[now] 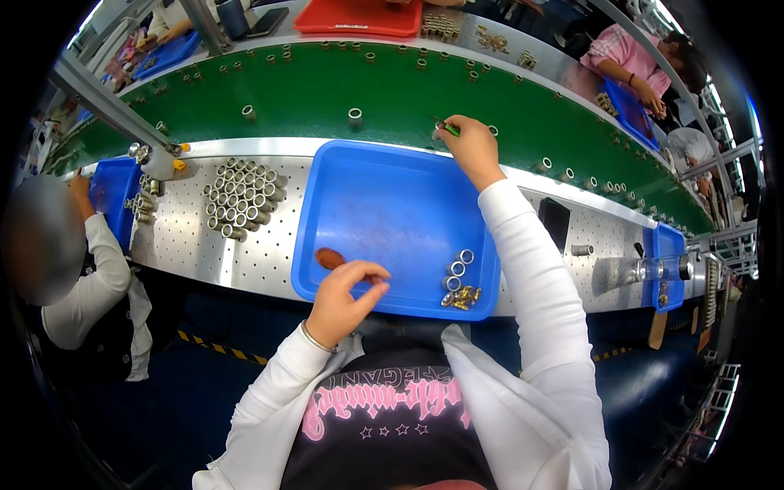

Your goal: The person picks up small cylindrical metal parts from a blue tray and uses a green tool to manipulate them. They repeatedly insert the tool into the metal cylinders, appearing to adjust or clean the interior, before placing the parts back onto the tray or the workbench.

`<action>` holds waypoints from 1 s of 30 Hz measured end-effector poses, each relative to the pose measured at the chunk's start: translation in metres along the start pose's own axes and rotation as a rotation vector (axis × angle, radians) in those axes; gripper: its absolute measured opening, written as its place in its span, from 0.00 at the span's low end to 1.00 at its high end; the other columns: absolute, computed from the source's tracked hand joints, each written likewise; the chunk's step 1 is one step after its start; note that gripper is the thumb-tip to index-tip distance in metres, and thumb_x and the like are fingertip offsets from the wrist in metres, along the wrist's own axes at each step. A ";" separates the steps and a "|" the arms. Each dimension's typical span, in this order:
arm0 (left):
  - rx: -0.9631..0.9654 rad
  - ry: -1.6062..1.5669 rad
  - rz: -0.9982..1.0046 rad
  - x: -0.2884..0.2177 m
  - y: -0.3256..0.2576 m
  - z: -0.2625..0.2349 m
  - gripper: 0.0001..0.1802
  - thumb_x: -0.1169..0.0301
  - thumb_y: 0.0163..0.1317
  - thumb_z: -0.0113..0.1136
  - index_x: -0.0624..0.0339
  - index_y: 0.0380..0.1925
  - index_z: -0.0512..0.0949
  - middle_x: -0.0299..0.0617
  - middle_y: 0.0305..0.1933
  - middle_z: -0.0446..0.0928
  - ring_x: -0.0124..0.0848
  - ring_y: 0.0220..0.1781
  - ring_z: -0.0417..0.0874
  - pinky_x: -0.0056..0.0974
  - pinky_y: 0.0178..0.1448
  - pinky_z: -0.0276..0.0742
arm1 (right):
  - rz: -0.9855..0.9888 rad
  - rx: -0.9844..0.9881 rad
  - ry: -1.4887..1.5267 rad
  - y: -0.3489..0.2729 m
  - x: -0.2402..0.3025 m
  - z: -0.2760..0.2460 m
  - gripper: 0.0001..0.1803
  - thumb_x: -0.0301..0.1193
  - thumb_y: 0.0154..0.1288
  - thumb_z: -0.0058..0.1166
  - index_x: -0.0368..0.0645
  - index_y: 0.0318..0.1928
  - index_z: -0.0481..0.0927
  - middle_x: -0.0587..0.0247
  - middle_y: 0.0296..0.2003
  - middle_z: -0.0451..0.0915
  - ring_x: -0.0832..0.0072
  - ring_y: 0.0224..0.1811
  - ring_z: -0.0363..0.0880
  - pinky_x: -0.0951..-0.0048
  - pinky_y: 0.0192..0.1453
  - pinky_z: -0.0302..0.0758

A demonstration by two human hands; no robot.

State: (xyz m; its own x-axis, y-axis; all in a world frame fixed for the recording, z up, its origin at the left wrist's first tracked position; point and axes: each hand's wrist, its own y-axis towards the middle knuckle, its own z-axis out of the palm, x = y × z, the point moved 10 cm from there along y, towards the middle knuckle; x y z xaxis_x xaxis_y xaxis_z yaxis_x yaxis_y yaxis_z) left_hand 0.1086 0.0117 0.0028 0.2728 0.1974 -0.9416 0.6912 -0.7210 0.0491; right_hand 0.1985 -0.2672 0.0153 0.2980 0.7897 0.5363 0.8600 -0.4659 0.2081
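Observation:
My right hand (pixel 474 149) reaches over the green conveyor belt, its fingers closed on a slim green-and-dark tool (pixel 450 128) whose kind I cannot make out. Right at the tool's tip is a metal sleeve (pixel 438 132) on the belt; whether the fingers touch it is hidden. Over the near left part of the blue tray (pixel 392 153), my left hand (pixel 345 304) is held with thumb and fingers apart and nothing between them. Beside it lies a reddish-brown oval piece (pixel 329 258). In the tray's near right corner are 3 metal rings (pixel 456 268) and several small brass-coloured fittings (pixel 462 298).
Many metal sleeves (pixel 241 194) stand grouped on the perforated metal bench (pixel 163 253) left of the tray. A dark phone-like slab (pixel 554 222) and a lying sleeve (pixel 582 250) are at right. Across the belt sits a red tray (pixel 359 18). Co-workers sit left and far right.

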 end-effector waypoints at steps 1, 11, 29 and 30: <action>0.071 0.081 0.078 -0.007 -0.001 0.004 0.13 0.76 0.52 0.60 0.61 0.40 0.76 0.40 0.37 0.77 0.33 0.41 0.77 0.34 0.46 0.71 | 0.020 0.015 -0.055 0.006 -0.004 0.004 0.10 0.36 0.55 0.57 0.47 0.36 0.82 0.58 0.31 0.81 0.60 0.34 0.79 0.64 0.38 0.73; 0.240 0.301 0.182 0.006 -0.013 0.046 0.15 0.74 0.49 0.62 0.57 0.40 0.77 0.42 0.43 0.76 0.42 0.45 0.76 0.40 0.49 0.72 | -0.016 0.065 0.313 -0.023 -0.007 -0.005 0.12 0.35 0.65 0.46 0.43 0.40 0.80 0.62 0.29 0.80 0.74 0.30 0.76 0.74 0.34 0.70; -0.501 0.925 -0.016 0.045 0.044 -0.151 0.04 0.71 0.53 0.58 0.58 0.27 0.76 0.43 0.32 0.72 0.43 0.34 0.77 0.44 0.37 0.73 | 0.076 0.401 0.683 -0.189 0.053 0.006 0.09 0.26 0.67 0.44 0.37 0.41 0.77 0.63 0.28 0.78 0.79 0.29 0.74 0.80 0.33 0.69; -0.514 0.849 0.012 0.032 0.039 -0.146 0.03 0.72 0.52 0.58 0.58 0.27 0.76 0.43 0.33 0.72 0.43 0.35 0.77 0.44 0.39 0.74 | 0.047 0.405 0.663 -0.192 0.058 0.007 0.09 0.26 0.67 0.44 0.37 0.41 0.77 0.61 0.29 0.79 0.77 0.31 0.76 0.79 0.34 0.70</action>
State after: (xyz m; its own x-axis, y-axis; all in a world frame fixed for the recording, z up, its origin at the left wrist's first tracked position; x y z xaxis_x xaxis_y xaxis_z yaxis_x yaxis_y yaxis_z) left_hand 0.2422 0.0869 0.0229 0.5317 0.7473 -0.3986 0.8366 -0.3898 0.3850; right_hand 0.0541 -0.1294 0.0004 0.1376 0.3092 0.9410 0.9749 -0.2102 -0.0735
